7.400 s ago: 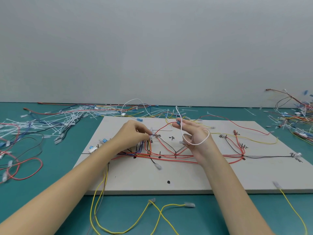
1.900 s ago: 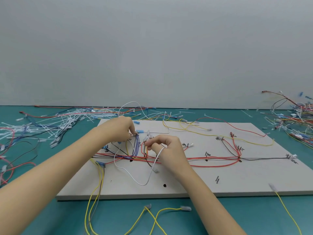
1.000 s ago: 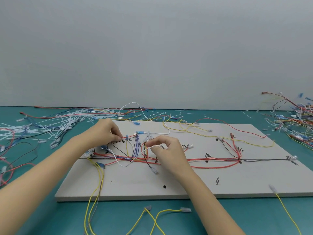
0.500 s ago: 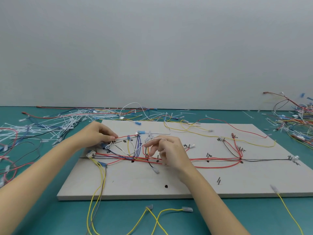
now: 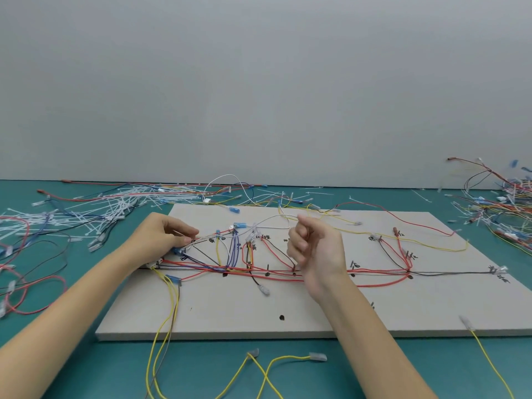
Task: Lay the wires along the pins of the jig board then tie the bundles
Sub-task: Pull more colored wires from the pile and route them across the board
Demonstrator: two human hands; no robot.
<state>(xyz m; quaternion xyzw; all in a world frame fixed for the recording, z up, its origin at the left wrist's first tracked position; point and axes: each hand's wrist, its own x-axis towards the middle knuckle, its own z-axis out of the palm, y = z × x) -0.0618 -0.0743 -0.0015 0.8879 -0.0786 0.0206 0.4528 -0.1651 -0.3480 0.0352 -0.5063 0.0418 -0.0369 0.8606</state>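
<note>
The pale jig board (image 5: 316, 306) lies flat on the teal table, with pins and handwritten marks on it. Red, black, yellow and purple wires (image 5: 374, 273) run along its middle row of pins. A thin white wire (image 5: 267, 219) stretches across the board's upper left. My left hand (image 5: 161, 237) pinches one end of it at a pin near the board's left edge. My right hand (image 5: 316, 249) is raised above the board's middle, fingers curled, and the white wire's other part runs into its fingertips.
A heap of white cable ties and loose wires (image 5: 86, 208) covers the table at the back left. Another tangle of wires (image 5: 506, 208) sits at the far right. Yellow wires (image 5: 276, 367) trail off the board's front edge, and a red loop (image 5: 37, 295) lies at the left.
The slack white loop has been drawn taut. My right hand lifted and moved right with the wire; my left hand slid left to the pin near the board's edge.
</note>
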